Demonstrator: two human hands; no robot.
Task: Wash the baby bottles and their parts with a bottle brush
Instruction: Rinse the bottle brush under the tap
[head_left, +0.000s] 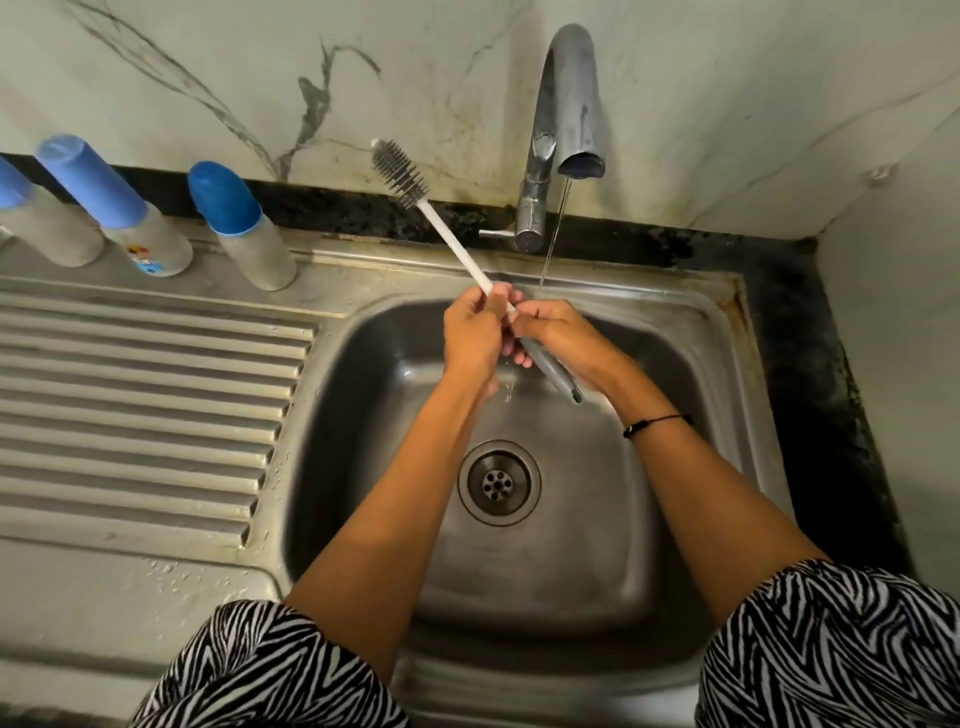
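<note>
Brush (447, 228) between hands (both gripping)

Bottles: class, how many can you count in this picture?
3, all standing on the sink's back ledge left of the tap: one cut by the left edge, a middle one, the nearest.

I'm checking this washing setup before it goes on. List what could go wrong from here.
1. Both the left hand and right hand grip the wet bottle brush low on its handle; it could slip into the sink.
2. Its raised bristle head points toward the capped bottles standing on the sink's edge, so a swing might topple one.
3. The faucet gives only a thin stream, so rinsing may be poor.
</note>
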